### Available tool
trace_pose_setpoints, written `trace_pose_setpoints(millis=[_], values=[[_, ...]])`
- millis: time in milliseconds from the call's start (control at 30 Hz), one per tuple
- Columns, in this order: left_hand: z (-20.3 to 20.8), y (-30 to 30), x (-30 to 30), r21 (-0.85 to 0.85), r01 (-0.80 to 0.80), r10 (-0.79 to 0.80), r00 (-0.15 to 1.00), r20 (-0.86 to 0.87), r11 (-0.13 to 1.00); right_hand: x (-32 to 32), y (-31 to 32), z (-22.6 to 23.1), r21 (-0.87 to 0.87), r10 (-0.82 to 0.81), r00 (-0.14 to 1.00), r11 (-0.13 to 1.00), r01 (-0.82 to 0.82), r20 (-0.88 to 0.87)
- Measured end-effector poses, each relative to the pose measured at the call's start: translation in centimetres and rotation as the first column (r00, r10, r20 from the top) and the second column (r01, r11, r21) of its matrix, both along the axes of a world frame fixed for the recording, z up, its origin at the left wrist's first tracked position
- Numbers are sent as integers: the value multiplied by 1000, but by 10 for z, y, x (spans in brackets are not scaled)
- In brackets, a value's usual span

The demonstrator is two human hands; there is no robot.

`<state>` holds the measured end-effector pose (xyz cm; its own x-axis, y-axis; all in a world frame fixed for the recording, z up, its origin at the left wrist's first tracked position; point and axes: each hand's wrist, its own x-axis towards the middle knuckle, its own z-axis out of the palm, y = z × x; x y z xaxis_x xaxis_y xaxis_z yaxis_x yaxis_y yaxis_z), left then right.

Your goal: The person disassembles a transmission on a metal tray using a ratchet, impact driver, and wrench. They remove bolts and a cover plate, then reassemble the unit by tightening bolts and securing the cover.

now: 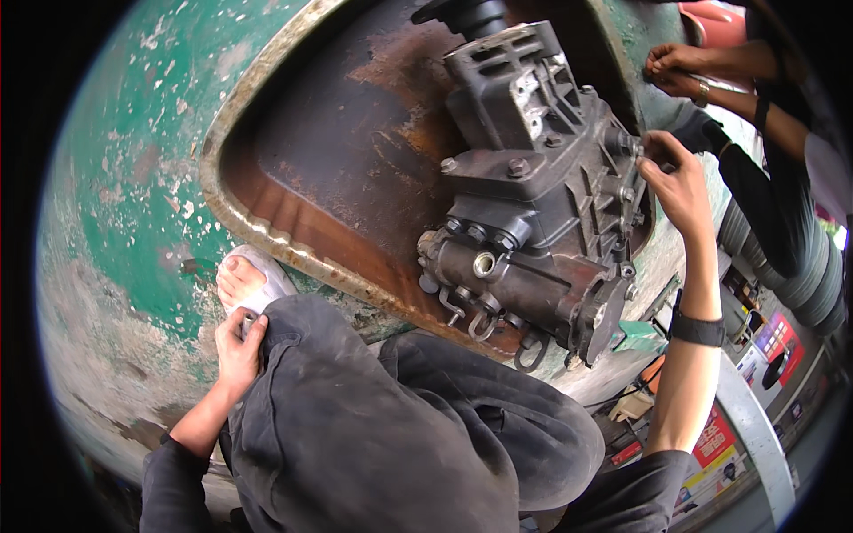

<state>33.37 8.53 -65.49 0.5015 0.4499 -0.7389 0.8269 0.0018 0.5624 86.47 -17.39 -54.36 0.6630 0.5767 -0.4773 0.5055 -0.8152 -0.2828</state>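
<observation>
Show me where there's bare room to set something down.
Inside the tray, left of the gearbox; also the green surface left of the tray and your white shoe. It's crowded right of the gearbox: your right hand, another person's hands beyond.

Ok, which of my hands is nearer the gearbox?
Right. Your right hand is at the gearbox's right side, touching or nearly touching it; your left hand is apart from it, to its lower left, beside your knee.

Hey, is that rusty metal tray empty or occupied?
Occupied: a dark metal housing takes up the right side of the tray; rust shows further left.
</observation>
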Motion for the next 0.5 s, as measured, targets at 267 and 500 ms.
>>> trace_pose_setpoints(millis=[267, 500], values=[[-44, 2, -39, -59, -73, 73, 997, -4, 996, 0, -24, 2, -68, -189, 947, 975, 214, 260], [9, -14, 24, -28, 284, -279, 955, 104, 959, -48, -72, 17, 14, -178, 982, 984, 177, 69]])
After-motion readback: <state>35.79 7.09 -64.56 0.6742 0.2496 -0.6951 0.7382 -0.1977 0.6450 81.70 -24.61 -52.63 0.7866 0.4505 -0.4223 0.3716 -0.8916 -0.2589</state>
